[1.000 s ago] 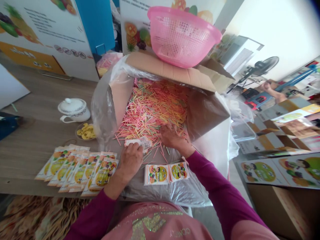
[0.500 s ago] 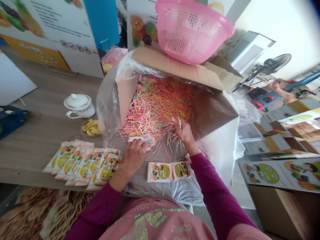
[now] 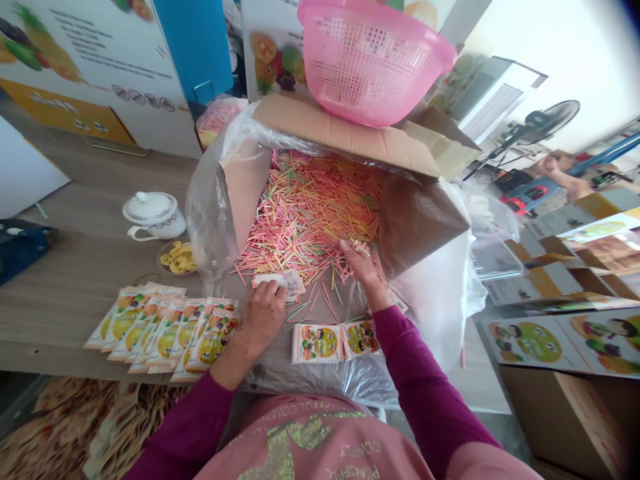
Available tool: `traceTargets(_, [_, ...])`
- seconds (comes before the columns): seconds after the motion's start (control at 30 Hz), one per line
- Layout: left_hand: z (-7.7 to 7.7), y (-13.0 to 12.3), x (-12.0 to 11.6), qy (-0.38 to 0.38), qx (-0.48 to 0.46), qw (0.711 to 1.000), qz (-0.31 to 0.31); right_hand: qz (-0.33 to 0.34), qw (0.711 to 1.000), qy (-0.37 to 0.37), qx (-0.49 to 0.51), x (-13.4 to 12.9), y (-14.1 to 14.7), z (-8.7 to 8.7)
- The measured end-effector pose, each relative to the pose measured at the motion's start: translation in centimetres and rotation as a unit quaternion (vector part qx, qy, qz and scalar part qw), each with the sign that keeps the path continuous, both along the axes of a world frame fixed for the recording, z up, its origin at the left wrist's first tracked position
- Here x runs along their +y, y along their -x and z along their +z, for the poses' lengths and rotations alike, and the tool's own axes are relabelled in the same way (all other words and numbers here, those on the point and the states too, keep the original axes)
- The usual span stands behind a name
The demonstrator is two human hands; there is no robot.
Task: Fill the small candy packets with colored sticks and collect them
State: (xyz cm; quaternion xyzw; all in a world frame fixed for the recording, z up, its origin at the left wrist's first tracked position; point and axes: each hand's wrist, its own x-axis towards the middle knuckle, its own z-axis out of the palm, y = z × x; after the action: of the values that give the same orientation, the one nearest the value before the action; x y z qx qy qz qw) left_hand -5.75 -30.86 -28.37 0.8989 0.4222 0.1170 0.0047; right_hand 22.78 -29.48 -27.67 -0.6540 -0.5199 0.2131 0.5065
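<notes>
Left grip holds a half-hidden packet; whether the right grip clasps sticks, I cannot tell.

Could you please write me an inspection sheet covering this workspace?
Surface: wood-look table, with clear plastic spread in front of the box.
Working items: thin coloured sticks heaped in an open cardboard box, some spilling out; two printed packet piles side by side in front; more packets overlapping at left.
Clutter: lidded white cup, dish of yellow pieces, pink basket above the box's back flap.
Left hand: fingers on a pale packet.
Right hand: among the sticks, some at its fingers; grip unclear.
Cables: nothing seen near the hands; background too indistinct.
Surroundings: printed panels behind, fan and cartons at right.
</notes>
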Motion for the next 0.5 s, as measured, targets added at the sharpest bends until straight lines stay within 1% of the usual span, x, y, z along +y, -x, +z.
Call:
traceTargets(0.1, [0.1, 0.1, 0.5, -0.008, -0.041, 0.999, 0.017, 0.008, 0.997, -0.020, 0.068, -0.1, 0.5, -0.2])
traceTargets(0.13, [0.0, 0.1, 0.6, -0.018, -0.050, 0.998, 0.025, 0.017, 0.996, -0.024, 0.079, -0.1, 0.8, -0.5])
traceTargets(0.17, [-0.1, 0.1, 0.7, -0.028, -0.054, 0.998, 0.032, 0.026, 0.997, -0.022, 0.068, 0.0, 1.1, -0.8])
traceTargets(0.2, [-0.2, 0.1, 0.6, -0.036, -0.052, 0.997, 0.036, 0.037, 0.999, -0.008, 0.028, 0.0, 1.4, -1.2])
traceTargets(0.27, [-0.4, 0.2, 0.2, -0.038, -0.038, 0.998, 0.034, 0.061, 0.993, 0.044, -0.095, 0.0, 1.9, -2.0])
traceTargets(0.33, [-0.5, 0.3, -0.3, -0.029, -0.024, 0.999, 0.024, 0.082, 0.971, 0.089, -0.207, -0.1, 2.0, -2.4])
traceTargets(0.37, [-0.5, 0.3, -0.5, -0.022, -0.021, 0.999, 0.016, 0.085, 0.963, 0.097, -0.239, -0.1, 2.0, -2.5])
traceTargets(0.4, [-0.4, 0.4, -0.7, -0.015, -0.021, 1.000, 0.008, 0.080, 0.962, 0.092, -0.244, -0.2, 1.8, -2.4])
traceTargets(0.43, [-0.4, 0.5, -0.8, -0.008, -0.023, 1.000, 0.002, 0.069, 0.968, 0.081, -0.230, -0.3, 1.7, -2.2])
traceTargets(0.5, [-0.4, 0.8, -0.6, 0.001, -0.035, 0.999, 0.000, 0.044, 0.982, 0.056, -0.178, -0.5, 1.5, -1.6])
